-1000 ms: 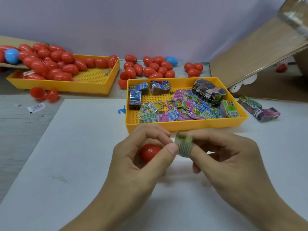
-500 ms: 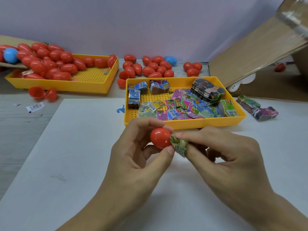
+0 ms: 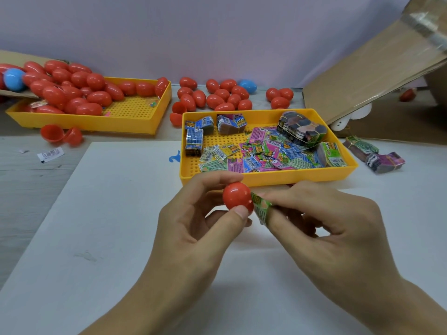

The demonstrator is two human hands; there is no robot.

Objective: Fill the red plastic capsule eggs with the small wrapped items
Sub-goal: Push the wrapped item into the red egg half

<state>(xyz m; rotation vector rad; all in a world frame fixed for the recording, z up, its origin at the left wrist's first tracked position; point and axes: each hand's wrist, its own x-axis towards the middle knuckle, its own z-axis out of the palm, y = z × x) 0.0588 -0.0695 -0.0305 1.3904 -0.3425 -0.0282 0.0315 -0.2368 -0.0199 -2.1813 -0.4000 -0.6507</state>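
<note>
A: What is the left hand (image 3: 193, 228) holding?

B: It is pinching a red egg half (image 3: 237, 199) between thumb and fingers, above the white sheet (image 3: 116, 213). The half is shining, smooth and round (a glare spot is sitting on top).

A: And the right hand (image 3: 321, 228)?

B: Its fingers are gripping a small green wrapped packet (image 3: 261, 207), pressing it against the egg half's right edge.

A: Where are the other packets lying?

B: They are lying just behind the hands in the near yellow tray (image 3: 271, 178). Whole red eggs (image 3: 72, 90) are piling in the far yellow tray (image 3: 96, 124).
</note>
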